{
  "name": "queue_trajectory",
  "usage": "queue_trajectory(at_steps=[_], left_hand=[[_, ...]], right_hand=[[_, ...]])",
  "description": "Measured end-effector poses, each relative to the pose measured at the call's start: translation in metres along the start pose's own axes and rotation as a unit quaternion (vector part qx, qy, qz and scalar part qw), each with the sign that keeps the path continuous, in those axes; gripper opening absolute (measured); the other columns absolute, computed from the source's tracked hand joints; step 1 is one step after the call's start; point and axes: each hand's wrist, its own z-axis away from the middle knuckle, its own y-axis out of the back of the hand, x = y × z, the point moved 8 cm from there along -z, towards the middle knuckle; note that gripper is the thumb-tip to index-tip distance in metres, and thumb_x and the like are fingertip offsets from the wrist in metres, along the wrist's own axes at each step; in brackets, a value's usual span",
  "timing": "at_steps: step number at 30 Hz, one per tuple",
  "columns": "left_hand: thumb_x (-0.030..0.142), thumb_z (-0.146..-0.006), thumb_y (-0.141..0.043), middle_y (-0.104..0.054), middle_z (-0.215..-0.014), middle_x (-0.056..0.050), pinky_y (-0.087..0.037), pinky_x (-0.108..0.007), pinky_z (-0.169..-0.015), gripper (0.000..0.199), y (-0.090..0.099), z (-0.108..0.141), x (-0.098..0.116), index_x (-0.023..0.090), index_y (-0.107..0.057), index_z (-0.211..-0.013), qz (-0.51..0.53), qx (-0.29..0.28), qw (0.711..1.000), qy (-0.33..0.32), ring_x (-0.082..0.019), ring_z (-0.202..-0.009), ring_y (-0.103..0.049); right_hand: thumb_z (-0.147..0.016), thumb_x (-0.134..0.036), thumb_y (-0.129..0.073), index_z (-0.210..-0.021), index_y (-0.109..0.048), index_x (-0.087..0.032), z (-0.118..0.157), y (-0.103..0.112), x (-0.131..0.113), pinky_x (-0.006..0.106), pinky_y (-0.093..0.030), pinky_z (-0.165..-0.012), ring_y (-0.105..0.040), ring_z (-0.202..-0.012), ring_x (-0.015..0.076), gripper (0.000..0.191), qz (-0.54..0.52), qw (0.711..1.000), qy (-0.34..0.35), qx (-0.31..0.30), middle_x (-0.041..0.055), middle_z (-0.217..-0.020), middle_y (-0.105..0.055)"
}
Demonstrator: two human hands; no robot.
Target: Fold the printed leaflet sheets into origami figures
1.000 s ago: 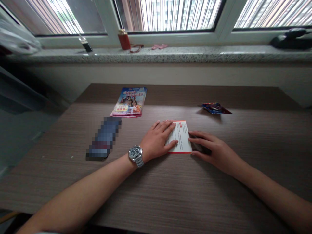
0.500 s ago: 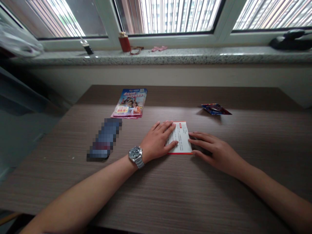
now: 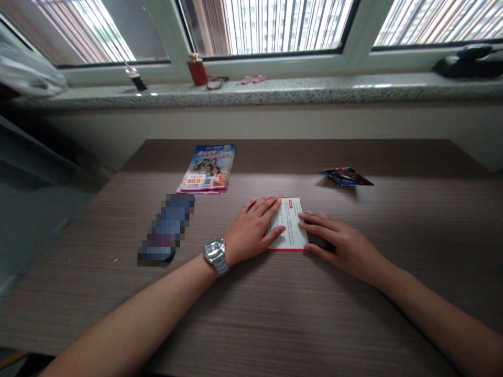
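Observation:
A white printed sheet with red edges (image 3: 293,225) lies on the wooden table (image 3: 236,309). My left hand (image 3: 253,228), with a metal watch on the wrist, rests flat over the sheet's left part, fingers spread. At the right edge, the fingertips of my right hand (image 3: 340,241) touch the sheet, its fingers apart and extended. Neither hand grips anything. Part of the sheet is hidden under my left hand.
Colourful leaflets (image 3: 208,167) are stacked at the back left, with a blurred-out phone-like object (image 3: 167,228) in front of them. A folded dark leaflet (image 3: 348,177) stands at the back right. Small items, among them a red container (image 3: 197,70), sit on the windowsill (image 3: 298,93).
My right hand has moved slightly left, its fingertips now a little over the sheet's right edge. My left hand stays on the sheet. The view has shifted slightly.

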Motion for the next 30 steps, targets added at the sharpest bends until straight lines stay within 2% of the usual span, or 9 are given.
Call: queue_trajectory(at_steps=[3, 6, 8, 10, 15, 20, 30], left_hand=[[0.044, -0.104, -0.041, -0.03, -0.164, -0.008, -0.019, -0.047, -0.126, 0.057, 0.01, 0.001, 0.005, 0.022, -0.031, -0.156, 0.021, 0.028, 0.999, -0.02, -0.022, -0.153, -0.024], [0.042, -0.101, -0.05, -0.042, -0.158, -0.007, -0.017, -0.049, -0.127, 0.044, 0.017, 0.005, 0.017, 0.024, -0.051, -0.141, 0.03, 0.041, 0.995, -0.082, -0.024, -0.149, -0.034], [0.044, -0.098, -0.055, -0.051, -0.15, -0.008, -0.028, -0.046, -0.123, 0.036, 0.017, 0.007, 0.025, 0.022, -0.06, -0.126, 0.044, 0.031, 0.992, -0.118, -0.025, -0.14, -0.045], [0.047, -0.095, -0.06, -0.056, -0.144, -0.01, -0.038, -0.043, -0.117, 0.034, 0.013, 0.009, 0.029, 0.02, -0.062, -0.116, 0.055, 0.009, 0.989, -0.138, -0.026, -0.134, -0.051], [0.046, -0.092, -0.066, -0.059, -0.139, -0.01, -0.046, -0.04, -0.109, 0.031, 0.005, 0.008, 0.031, 0.019, -0.06, -0.106, 0.076, -0.029, 0.988, -0.134, -0.026, -0.127, -0.056], [0.036, -0.093, -0.066, -0.062, -0.135, -0.008, -0.048, -0.039, -0.105, 0.021, 0.005, 0.007, 0.027, 0.02, -0.06, -0.106, 0.082, -0.023, 0.989, -0.124, -0.025, -0.123, -0.059], [0.031, -0.093, -0.065, -0.064, -0.132, -0.007, -0.05, -0.038, -0.1, 0.02, 0.005, 0.007, 0.027, 0.02, -0.061, -0.11, 0.079, -0.01, 0.989, -0.125, -0.024, -0.118, -0.062]], right_hand=[[-0.093, -0.031, -0.065, -0.138, -0.059, -0.03, 0.0, 0.0, 0.001, 0.056, -0.043, -0.114, -0.054, -0.135, 0.0298, 0.046, -0.004, 1.0, -0.007, -0.001, 0.0076, -0.146, -0.058], [-0.093, -0.032, -0.065, -0.138, -0.06, -0.029, 0.001, 0.0, 0.003, 0.054, -0.043, -0.115, -0.052, -0.136, 0.0288, 0.045, -0.005, 1.0, -0.01, 0.0, 0.0078, -0.147, -0.057], [-0.094, -0.032, -0.064, -0.137, -0.06, -0.028, 0.002, 0.001, 0.004, 0.053, -0.044, -0.115, -0.052, -0.137, 0.0283, 0.043, -0.006, 1.0, -0.014, 0.004, 0.0079, -0.147, -0.057], [-0.094, -0.032, -0.064, -0.136, -0.061, -0.028, 0.003, 0.001, 0.006, 0.053, -0.045, -0.114, -0.053, -0.136, 0.0284, 0.043, -0.006, 1.0, -0.02, 0.006, 0.0081, -0.147, -0.057], [-0.094, -0.032, -0.063, -0.135, -0.061, -0.027, 0.003, 0.003, 0.008, 0.052, -0.046, -0.113, -0.053, -0.136, 0.0285, 0.042, -0.005, 1.0, -0.023, 0.002, 0.009, -0.147, -0.057], [-0.094, -0.031, -0.064, -0.135, -0.061, -0.024, 0.002, 0.003, 0.007, 0.051, -0.045, -0.114, -0.054, -0.135, 0.0283, 0.042, -0.003, 0.999, -0.032, 0.001, 0.0102, -0.146, -0.058], [-0.092, -0.035, -0.067, -0.137, -0.06, -0.022, 0.003, 0.002, 0.006, 0.05, -0.044, -0.115, -0.05, -0.138, 0.0289, 0.047, 0.004, 1.0, -0.021, -0.014, 0.0115, -0.149, -0.054]])
